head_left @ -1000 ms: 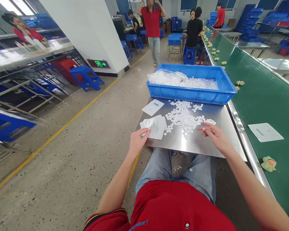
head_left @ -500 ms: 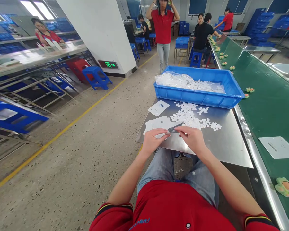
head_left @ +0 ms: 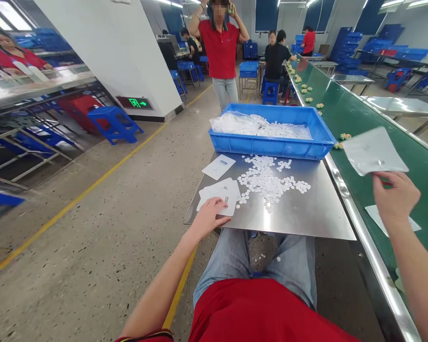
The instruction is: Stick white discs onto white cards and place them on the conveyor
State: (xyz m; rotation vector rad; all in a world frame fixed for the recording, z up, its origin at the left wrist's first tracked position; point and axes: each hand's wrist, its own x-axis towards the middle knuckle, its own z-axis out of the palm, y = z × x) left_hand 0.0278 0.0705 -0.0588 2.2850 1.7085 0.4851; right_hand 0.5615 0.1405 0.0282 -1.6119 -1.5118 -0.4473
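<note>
Gripping white card (head_left: 375, 151), right hand (head_left: 395, 194) partly hiding belt card (head_left: 378, 219)

Left hand (head_left: 209, 216) palm down, fingers spread; right hand (head_left: 395, 194) raised, apparently pinching

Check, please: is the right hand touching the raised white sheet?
Touching. The head view shows the right hand pinching the white sheet by its near edge.

Speckled floor (head_left: 103, 218), white pillar (head_left: 103, 47).
</note>
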